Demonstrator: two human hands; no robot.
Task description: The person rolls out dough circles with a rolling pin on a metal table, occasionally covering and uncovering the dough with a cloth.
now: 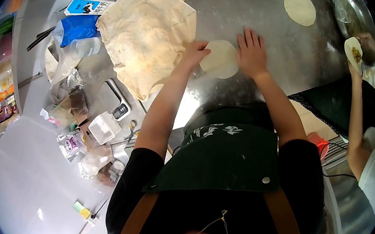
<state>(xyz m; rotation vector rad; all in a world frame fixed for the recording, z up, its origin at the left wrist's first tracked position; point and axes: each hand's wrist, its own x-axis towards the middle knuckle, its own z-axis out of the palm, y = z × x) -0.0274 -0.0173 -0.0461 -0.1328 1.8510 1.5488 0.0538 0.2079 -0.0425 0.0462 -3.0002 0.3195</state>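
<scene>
A thin round dough wrapper (221,60) lies on the steel worktop in front of me. At its left edge my left hand (195,53) is closed, the thumb and bent fingers pinching the rim. My right hand (252,55) lies flat on the opposite side, its fingers stretched out and pointing away, the thumb side against the wrapper's edge. Close beside my left hand a large cream cloth (146,33) is spread in a heap; what it covers is hidden. Farther up to the right lies a second dough wrapper (299,8).
On the right a co-worker's hand holds a wrapper with filling (353,53) beside a large metal bowl (354,16). To the left are a milk carton (89,5), a kitchen scale (114,100), a white plastic tub (104,128), scissors (132,131) and several bags.
</scene>
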